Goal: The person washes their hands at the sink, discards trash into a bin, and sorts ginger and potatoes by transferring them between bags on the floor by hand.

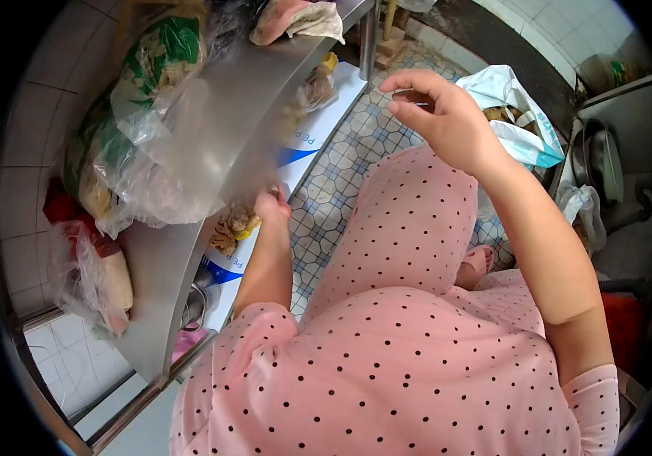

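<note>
My left hand (271, 204) reaches in at the edge of the lower shelf (225, 295), under the steel top. Its fingers are partly hidden and blurred, so I cannot tell whether they grip anything. Right beside it lie knobbly brown pieces that look like ginger (223, 239), with a bit of yellow packaging (249, 229). My right hand (447, 114) hangs in the air above the tiled floor, thumb and fingers apart, holding nothing. Near it on the floor stands a white plastic bag (542, 144) with brown things inside.
Clear and green plastic bags (166, 57) crowd the steel tabletop (246, 91), along with a pinkish cloth (295, 21). A clear bag (317, 90) sits farther along the lower shelf; a metal pot (195, 305) is at its near end. Pans (599, 156) stand at the right.
</note>
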`<state>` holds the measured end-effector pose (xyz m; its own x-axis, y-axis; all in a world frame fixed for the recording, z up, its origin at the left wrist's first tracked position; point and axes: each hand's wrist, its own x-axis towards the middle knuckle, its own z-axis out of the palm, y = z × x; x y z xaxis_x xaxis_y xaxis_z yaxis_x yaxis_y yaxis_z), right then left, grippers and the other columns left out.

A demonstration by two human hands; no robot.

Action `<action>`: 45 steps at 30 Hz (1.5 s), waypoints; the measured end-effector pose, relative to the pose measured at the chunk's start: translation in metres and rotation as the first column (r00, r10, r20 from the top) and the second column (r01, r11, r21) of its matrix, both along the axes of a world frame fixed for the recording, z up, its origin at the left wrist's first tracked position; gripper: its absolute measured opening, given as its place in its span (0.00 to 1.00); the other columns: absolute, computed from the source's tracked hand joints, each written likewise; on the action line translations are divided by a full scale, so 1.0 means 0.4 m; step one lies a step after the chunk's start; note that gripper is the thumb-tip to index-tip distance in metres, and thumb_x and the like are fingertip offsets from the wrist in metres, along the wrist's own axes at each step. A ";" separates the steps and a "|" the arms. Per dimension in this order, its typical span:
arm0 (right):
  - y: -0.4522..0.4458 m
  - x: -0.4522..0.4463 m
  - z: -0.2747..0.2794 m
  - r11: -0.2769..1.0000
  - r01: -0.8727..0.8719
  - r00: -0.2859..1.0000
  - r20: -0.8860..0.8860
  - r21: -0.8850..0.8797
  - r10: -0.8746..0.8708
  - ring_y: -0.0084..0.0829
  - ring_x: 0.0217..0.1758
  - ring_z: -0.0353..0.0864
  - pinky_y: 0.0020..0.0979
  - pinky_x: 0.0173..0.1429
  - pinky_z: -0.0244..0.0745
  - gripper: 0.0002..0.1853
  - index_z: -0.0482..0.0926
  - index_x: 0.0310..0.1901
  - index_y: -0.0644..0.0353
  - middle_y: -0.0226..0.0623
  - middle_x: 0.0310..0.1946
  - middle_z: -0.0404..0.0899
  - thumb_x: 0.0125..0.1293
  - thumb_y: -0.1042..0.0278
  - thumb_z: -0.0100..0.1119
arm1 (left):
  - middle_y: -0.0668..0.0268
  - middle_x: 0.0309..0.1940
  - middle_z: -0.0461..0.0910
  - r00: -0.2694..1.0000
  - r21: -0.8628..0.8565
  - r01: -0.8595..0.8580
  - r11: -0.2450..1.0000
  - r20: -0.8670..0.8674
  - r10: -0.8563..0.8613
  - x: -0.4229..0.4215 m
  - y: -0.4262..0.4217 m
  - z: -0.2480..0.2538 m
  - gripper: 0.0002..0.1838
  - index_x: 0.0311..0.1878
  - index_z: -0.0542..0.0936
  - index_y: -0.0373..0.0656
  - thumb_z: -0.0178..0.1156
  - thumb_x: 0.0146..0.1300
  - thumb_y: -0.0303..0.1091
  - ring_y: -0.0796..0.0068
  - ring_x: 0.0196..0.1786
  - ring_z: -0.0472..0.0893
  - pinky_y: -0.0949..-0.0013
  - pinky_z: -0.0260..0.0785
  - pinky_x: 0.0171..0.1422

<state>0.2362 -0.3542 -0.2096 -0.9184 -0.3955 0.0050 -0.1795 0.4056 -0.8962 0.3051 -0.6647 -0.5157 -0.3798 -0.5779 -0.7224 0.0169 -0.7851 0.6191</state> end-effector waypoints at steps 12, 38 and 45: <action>0.111 0.017 0.024 0.971 0.184 0.982 -0.018 -0.152 -0.189 0.19 0.31 0.69 0.23 0.37 0.67 0.16 0.79 0.49 0.58 0.31 0.31 0.78 0.61 0.62 0.61 | 0.63 0.42 0.77 0.993 -0.029 0.118 0.993 0.030 -0.117 0.030 0.023 -0.007 0.12 0.51 0.75 0.41 0.50 0.68 0.34 0.73 0.40 0.77 0.75 0.76 0.40; 0.741 -0.163 -0.506 0.441 0.198 0.980 -0.164 0.875 -0.116 0.43 0.70 0.59 0.53 0.76 0.39 0.22 0.77 0.55 0.55 0.39 0.51 0.78 0.61 0.59 0.47 | 0.50 0.50 0.79 -0.302 -0.233 -0.156 -0.960 0.936 -0.178 -0.609 1.138 0.315 0.20 0.56 0.76 0.42 0.53 0.62 0.37 0.52 0.51 0.78 0.57 0.70 0.55; 0.765 0.005 -0.539 0.471 -0.282 0.944 0.330 0.836 -0.019 0.42 0.62 0.70 0.53 0.73 0.48 0.22 0.80 0.51 0.49 0.43 0.47 0.80 0.62 0.49 0.45 | 0.52 0.48 0.80 -0.345 0.125 -0.478 -0.869 0.883 0.317 -0.466 1.184 0.107 0.21 0.53 0.78 0.43 0.58 0.58 0.43 0.55 0.53 0.78 0.57 0.72 0.54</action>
